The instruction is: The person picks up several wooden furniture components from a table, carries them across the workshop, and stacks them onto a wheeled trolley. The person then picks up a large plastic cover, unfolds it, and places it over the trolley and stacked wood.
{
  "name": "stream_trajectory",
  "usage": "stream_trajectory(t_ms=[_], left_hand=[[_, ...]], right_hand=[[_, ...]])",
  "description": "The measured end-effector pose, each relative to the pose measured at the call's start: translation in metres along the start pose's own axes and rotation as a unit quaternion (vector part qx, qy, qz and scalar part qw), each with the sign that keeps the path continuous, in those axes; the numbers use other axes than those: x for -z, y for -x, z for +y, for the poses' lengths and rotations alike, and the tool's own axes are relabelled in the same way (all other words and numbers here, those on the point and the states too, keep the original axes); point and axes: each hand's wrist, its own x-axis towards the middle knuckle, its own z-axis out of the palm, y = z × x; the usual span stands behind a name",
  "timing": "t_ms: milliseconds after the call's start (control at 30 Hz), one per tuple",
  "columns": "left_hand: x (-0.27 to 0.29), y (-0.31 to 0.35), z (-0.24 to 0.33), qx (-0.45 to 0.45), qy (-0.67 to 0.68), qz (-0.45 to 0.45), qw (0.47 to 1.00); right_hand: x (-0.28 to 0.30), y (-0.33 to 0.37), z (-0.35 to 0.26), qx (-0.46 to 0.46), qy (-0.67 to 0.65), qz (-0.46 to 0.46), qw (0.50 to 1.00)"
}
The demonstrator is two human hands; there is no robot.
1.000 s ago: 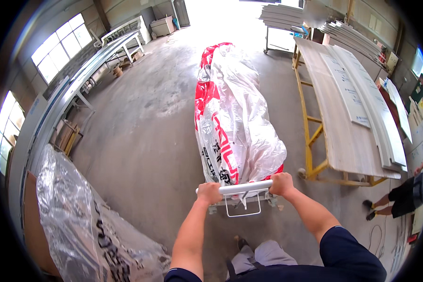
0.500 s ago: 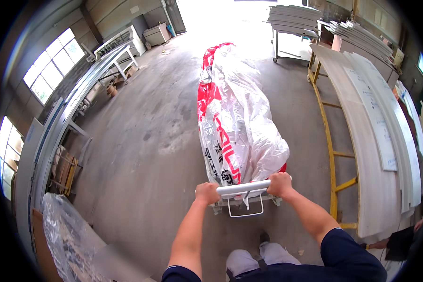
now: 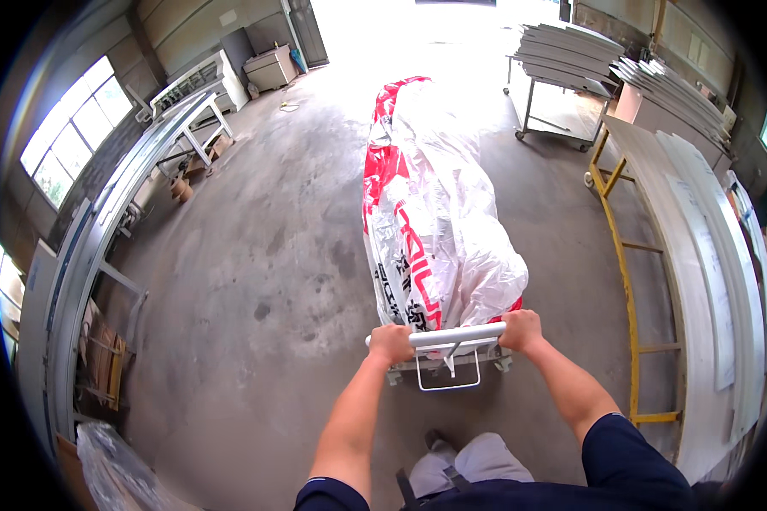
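Note:
Both my hands are wrapped round the white handlebar (image 3: 457, 335) of a cart. My left hand (image 3: 391, 344) grips its left end, and my right hand (image 3: 521, 330) grips the right end. A long load under crumpled white plastic sheeting (image 3: 464, 221), with red patches and dark print along its left side, stretches ahead of the bar. The sheeting hides what lies beneath it and most of the cart. Just below the handlebar hangs a white wire loop (image 3: 449, 387).
A long metal workbench (image 3: 115, 200) lines the left side, with clear plastic wrap (image 3: 119, 468) at its near end. On the right stand a yellow-framed rack (image 3: 629, 315) with pale boards (image 3: 699, 255) and a wheeled trolley (image 3: 562, 128) of stacked panels. A bright doorway (image 3: 452, 34) opens ahead.
I have moved forward with the cart, my grip unchanged. The workbench, rack and panel trolley have slid nearer and outward, and the plastic wrap has dropped toward the lower edge. My feet have shifted.

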Motion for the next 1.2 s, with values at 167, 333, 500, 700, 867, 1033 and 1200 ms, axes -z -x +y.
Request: stream_trajectory(t_ms=[167, 333, 500, 700, 867, 1033, 1200], left_hand=[[-0.019, 0.006, -0.026, -0.011, -0.001, 0.007, 1.0], [-0.033, 0.017, -0.051, -0.016, 0.016, 0.041, 0.999], [-0.046, 0.023, -0.074, 0.01, 0.006, 0.022, 1.0], [-0.055, 0.041, -0.098, -0.023, 0.005, 0.025, 0.999], [-0.066, 0.048, -0.114, -0.065, 0.009, 0.009, 0.998], [-0.026, 0.036, -0.121, -0.05, -0.004, -0.017, 0.999], [-0.02, 0.052, -0.156, -0.074, -0.012, -0.019, 0.997]], right_hand=[[-0.023, 0.0, -0.019, 0.01, 0.022, 0.016, 1.0], [-0.045, 0.009, -0.043, 0.012, 0.017, 0.076, 0.997], [-0.062, 0.017, -0.071, -0.002, 0.029, 0.087, 0.996], [-0.078, 0.031, -0.101, -0.025, 0.048, 0.078, 0.995], [-0.091, 0.034, -0.113, -0.037, 0.038, 0.095, 0.994], [-0.067, 0.028, -0.134, -0.071, 0.043, 0.075, 0.994], [-0.072, 0.037, -0.177, -0.093, 0.037, 0.077, 0.992]])
